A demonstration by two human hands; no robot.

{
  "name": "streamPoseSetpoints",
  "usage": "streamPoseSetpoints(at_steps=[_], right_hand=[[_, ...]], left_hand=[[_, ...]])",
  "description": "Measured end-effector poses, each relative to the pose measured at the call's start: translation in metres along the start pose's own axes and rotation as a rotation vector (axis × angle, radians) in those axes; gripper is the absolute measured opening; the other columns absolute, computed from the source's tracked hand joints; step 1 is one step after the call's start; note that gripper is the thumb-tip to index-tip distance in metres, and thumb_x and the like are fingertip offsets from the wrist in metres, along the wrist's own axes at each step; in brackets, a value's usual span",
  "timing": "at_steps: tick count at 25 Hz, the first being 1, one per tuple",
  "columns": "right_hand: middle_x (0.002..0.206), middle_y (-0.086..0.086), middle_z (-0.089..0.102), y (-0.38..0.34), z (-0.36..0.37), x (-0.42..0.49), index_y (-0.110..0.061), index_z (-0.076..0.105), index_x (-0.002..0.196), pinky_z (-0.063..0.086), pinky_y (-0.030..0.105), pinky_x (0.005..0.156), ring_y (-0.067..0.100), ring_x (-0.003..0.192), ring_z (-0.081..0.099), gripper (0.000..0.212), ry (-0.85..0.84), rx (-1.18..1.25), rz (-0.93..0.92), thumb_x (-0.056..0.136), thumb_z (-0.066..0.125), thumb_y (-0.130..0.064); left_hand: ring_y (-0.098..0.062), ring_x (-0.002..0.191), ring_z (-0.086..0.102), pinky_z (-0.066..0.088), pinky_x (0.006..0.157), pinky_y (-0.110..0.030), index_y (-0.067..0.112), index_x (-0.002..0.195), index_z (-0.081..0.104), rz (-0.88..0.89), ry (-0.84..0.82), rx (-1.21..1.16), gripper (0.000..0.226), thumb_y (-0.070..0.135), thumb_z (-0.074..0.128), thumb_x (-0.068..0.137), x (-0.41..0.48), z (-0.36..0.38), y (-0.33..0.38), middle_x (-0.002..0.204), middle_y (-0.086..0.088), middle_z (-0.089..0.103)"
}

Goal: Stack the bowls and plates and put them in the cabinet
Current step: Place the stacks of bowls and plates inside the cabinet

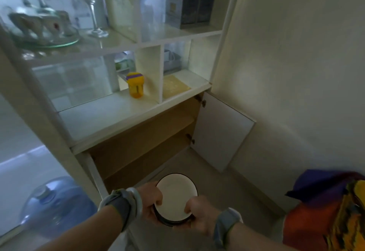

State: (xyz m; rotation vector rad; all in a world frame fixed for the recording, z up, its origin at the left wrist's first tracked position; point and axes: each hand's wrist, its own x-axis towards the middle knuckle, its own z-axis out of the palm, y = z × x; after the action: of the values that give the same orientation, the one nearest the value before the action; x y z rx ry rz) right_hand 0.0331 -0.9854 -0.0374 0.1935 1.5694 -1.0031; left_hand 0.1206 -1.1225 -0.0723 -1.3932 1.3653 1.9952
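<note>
The bowl (176,193) is cream-white inside with a black rim. The cabinet (110,118) is white outside, tan wood within, and its jar (135,87) is yellow with a purple band. The water bottle (53,205) is pale blue; the cloth (316,217) purple, orange, yellow-and-black patterned.

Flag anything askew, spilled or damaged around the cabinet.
Nothing stands out. The left hand and right hand hold the dark-rimmed bowl roughly level before the open cabinet; the wine glass and yellow jar stand upright, nothing spilled.
</note>
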Motion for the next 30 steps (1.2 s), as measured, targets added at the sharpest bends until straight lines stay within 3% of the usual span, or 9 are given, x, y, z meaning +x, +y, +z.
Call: streamPoseSetpoints(at_steps=[3,6,12,14,17,22,25,30], right_hand=[[0.103,0.015,0.050,-0.030,-0.016,0.032,-0.005,0.038,0.136,0.054,0.053,0.069,0.034,0.079,0.053,0.049,-0.070,-0.099,0.045,0.091,0.030,0.012],[0.094,0.013,0.051,-0.058,-0.032,0.048,-0.005,0.037,0.138,0.054,0.050,0.064,0.034,0.078,0.054,0.050,-0.116,-0.183,0.063,0.091,0.030,0.011],[0.093,0.010,0.052,-0.135,-0.080,0.075,-0.015,0.043,0.124,0.049,0.063,0.091,0.034,0.082,0.054,0.046,-0.211,-0.372,-0.005,0.090,0.032,0.013],[0.101,0.012,0.053,-0.160,-0.090,0.091,-0.015,0.043,0.131,0.050,0.062,0.088,0.035,0.089,0.055,0.052,-0.210,-0.428,-0.040,0.089,0.034,0.013],[0.098,0.010,0.054,-0.184,-0.090,0.103,-0.015,0.041,0.136,0.053,0.057,0.081,0.034,0.089,0.055,0.054,-0.230,-0.493,-0.050,0.089,0.035,0.013],[0.110,0.015,0.051,-0.207,-0.074,0.116,-0.019,0.042,0.118,0.049,0.062,0.091,0.039,0.103,0.052,0.040,-0.243,-0.542,-0.048,0.091,0.035,0.010],[0.120,0.019,0.048,-0.219,-0.066,0.122,-0.015,0.042,0.121,0.046,0.063,0.095,0.040,0.105,0.051,0.040,-0.271,-0.511,-0.043,0.091,0.033,0.010],[0.120,0.019,0.046,-0.235,-0.052,0.141,-0.015,0.040,0.119,0.045,0.064,0.095,0.041,0.105,0.049,0.040,-0.301,-0.477,-0.036,0.091,0.032,0.011]], left_hand=[[-0.053,0.122,0.039,0.042,0.094,-0.067,0.015,0.139,0.035,-0.048,0.053,-0.079,0.058,-0.012,0.032,0.088,0.025,0.003,0.017,0.132,-0.021,0.038],[-0.053,0.122,0.039,0.041,0.093,-0.068,0.019,0.140,0.036,-0.066,0.078,-0.142,0.062,-0.012,0.032,0.086,0.035,0.013,0.034,0.139,-0.022,0.036],[-0.055,0.118,0.043,0.042,0.089,-0.071,0.019,0.136,0.042,0.027,0.204,-0.303,0.064,-0.014,0.034,0.082,0.064,0.050,0.082,0.136,-0.024,0.042],[-0.056,0.115,0.046,0.043,0.087,-0.071,0.020,0.137,0.041,0.059,0.246,-0.354,0.066,-0.013,0.036,0.080,0.070,0.060,0.099,0.134,-0.025,0.044],[-0.055,0.111,0.049,0.045,0.082,-0.072,0.021,0.139,0.040,0.084,0.286,-0.413,0.073,-0.011,0.041,0.073,0.082,0.056,0.109,0.131,-0.024,0.045],[-0.052,0.111,0.049,0.046,0.082,-0.072,0.021,0.137,0.041,0.105,0.330,-0.495,0.069,-0.014,0.037,0.078,0.083,0.042,0.127,0.130,-0.023,0.046],[-0.052,0.113,0.048,0.045,0.082,-0.073,0.024,0.141,0.037,0.108,0.348,-0.523,0.075,-0.015,0.036,0.077,0.088,0.029,0.134,0.133,-0.023,0.043],[-0.053,0.112,0.048,0.043,0.081,-0.075,0.018,0.130,0.047,0.156,0.328,-0.558,0.064,-0.015,0.032,0.077,0.100,0.009,0.145,0.128,-0.025,0.046]])
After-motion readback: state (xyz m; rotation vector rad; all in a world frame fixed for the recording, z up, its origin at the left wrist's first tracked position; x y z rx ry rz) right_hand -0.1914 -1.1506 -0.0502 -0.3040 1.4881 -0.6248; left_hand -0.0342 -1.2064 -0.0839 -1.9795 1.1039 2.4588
